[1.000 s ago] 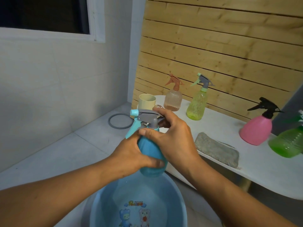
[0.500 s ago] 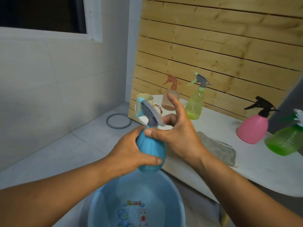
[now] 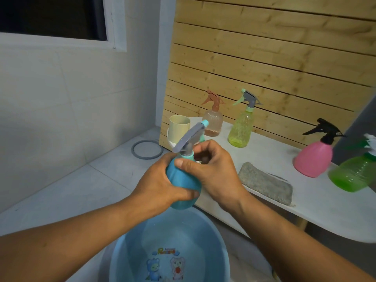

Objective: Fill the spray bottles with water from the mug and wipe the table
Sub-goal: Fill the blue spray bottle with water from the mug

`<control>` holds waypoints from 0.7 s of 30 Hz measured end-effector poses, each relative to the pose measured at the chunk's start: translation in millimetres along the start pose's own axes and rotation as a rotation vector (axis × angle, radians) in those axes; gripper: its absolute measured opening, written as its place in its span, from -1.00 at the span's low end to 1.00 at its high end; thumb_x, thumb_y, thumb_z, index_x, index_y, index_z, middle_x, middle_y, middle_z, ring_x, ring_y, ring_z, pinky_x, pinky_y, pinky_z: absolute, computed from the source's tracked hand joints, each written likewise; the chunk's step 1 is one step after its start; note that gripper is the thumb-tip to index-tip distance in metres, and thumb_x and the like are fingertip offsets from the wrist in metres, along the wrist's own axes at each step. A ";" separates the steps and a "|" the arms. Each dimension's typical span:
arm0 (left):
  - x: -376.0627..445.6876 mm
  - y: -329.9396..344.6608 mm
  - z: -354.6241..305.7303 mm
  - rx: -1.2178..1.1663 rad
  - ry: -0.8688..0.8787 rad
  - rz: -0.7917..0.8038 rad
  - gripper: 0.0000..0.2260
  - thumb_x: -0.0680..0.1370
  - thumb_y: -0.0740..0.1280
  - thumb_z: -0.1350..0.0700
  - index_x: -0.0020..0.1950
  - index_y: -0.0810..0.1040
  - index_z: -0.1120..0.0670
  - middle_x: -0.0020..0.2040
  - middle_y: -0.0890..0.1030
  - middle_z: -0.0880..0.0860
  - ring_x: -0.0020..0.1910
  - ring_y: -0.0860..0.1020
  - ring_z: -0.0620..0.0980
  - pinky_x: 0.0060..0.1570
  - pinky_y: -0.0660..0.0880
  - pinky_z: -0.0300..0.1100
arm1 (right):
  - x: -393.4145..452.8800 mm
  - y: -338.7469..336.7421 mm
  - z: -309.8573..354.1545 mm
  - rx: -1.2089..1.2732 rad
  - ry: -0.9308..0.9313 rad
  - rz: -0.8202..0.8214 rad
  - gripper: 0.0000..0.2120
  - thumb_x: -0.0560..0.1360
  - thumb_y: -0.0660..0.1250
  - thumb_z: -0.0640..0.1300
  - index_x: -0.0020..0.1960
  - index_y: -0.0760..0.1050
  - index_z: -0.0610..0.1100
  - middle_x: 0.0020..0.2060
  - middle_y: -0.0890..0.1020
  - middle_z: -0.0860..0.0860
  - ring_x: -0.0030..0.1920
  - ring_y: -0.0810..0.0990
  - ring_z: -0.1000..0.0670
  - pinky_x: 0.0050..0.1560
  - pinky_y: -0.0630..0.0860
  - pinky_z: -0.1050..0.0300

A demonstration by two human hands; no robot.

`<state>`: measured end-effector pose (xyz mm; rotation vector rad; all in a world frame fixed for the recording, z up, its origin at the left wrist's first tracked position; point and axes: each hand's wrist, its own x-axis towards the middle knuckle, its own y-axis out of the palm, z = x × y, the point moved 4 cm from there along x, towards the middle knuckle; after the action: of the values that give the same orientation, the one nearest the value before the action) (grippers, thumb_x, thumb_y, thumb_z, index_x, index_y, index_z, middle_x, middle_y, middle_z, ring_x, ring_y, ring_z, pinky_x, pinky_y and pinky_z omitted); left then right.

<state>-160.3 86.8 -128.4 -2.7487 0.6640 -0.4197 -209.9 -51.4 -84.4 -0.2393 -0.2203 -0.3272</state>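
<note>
My left hand [image 3: 160, 186] grips the round body of a blue spray bottle [image 3: 183, 184] above a blue basin [image 3: 126, 249]. My right hand [image 3: 215, 171] is curled round the bottle's neck just under its grey spray head [image 3: 190, 137], thumb across the collar. The nozzle points up and to the right. A beige mug [image 3: 179, 124] stands at the left end of the white table [image 3: 317, 208]. A grey cloth [image 3: 264, 183] lies near the table's front edge.
On the table stand a peach spray bottle [image 3: 212, 122], a yellow-green one [image 3: 242, 127], a pink one with a black head [image 3: 314, 157] and a green one [image 3: 354, 174] at the right edge. A grey ring [image 3: 147, 149] lies on the tiled floor. A wooden slat wall backs the table.
The spray head has turned round on the bottle, its nozzle now pointing up to the right. My right hand's fingers have closed again round the neck.
</note>
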 end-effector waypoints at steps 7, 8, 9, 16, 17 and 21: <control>0.9 -0.7 -2.9 -0.010 -0.009 -0.013 -0.32 0.23 0.73 0.00 0.21 0.45 -0.27 0.05 0.59 -0.34 0.03 0.57 -0.38 -0.17 0.60 -0.36 | -3.1 8.0 0.0 -0.024 0.017 0.128 -0.62 0.49 0.36 0.10 0.29 0.55 0.08 0.20 0.63 0.07 0.22 0.61 0.04 0.25 0.58 -0.09; 1.0 -1.5 -2.6 -0.020 -0.015 -0.022 -0.31 0.23 0.73 0.00 0.22 0.45 -0.27 0.05 0.60 -0.32 0.02 0.57 -0.38 -0.18 0.59 -0.37 | -3.7 9.4 -0.2 -0.021 0.003 0.133 -0.64 0.50 0.34 0.09 0.28 0.57 0.08 0.21 0.63 0.05 0.24 0.60 0.02 0.27 0.57 -0.11; 0.8 -2.0 -2.8 -0.026 -0.017 -0.031 -0.31 0.23 0.73 0.01 0.23 0.45 -0.27 0.04 0.60 -0.30 0.02 0.58 -0.37 -0.19 0.58 -0.39 | -4.3 10.8 -1.5 -0.013 -0.007 0.114 -0.65 0.50 0.37 0.10 0.26 0.59 0.07 0.20 0.63 0.02 0.24 0.60 -0.01 0.26 0.57 -0.13; 2.9 0.5 0.2 -0.060 -0.053 -0.037 -0.35 0.29 0.69 0.15 0.24 0.49 -0.22 0.02 0.66 -0.26 -0.02 0.63 -0.35 -0.20 0.55 -0.45 | -19.2 21.5 -10.5 -0.071 0.007 -0.041 -0.49 0.38 0.47 0.23 0.28 0.54 0.10 0.19 0.60 0.08 0.21 0.60 0.05 0.20 0.60 0.00; 3.7 -0.6 0.2 -0.064 -0.059 -0.037 -0.36 0.30 0.69 0.16 0.25 0.49 -0.20 0.04 0.67 -0.22 -0.02 0.63 -0.34 -0.19 0.55 -0.44 | -23.2 22.9 -11.5 -0.092 -0.001 -0.031 -0.50 0.42 0.42 0.19 0.33 0.50 0.12 0.24 0.57 0.13 0.25 0.56 0.10 0.22 0.57 0.08; 6.2 -6.4 -0.6 -0.054 -0.071 -0.021 -0.25 0.20 0.74 0.03 0.28 0.48 -0.23 0.09 0.65 -0.25 -0.01 0.63 -0.30 -0.07 0.64 -0.27 | -34.1 14.9 -19.4 0.117 0.058 -0.154 -0.63 0.50 0.21 -0.11 0.28 0.50 0.06 0.17 0.57 0.17 0.17 0.56 0.18 0.04 0.57 0.31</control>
<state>-152.7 89.2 -124.4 -2.8090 0.6385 -0.3110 -233.0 -33.0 -114.3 -0.0971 -0.1999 -0.4722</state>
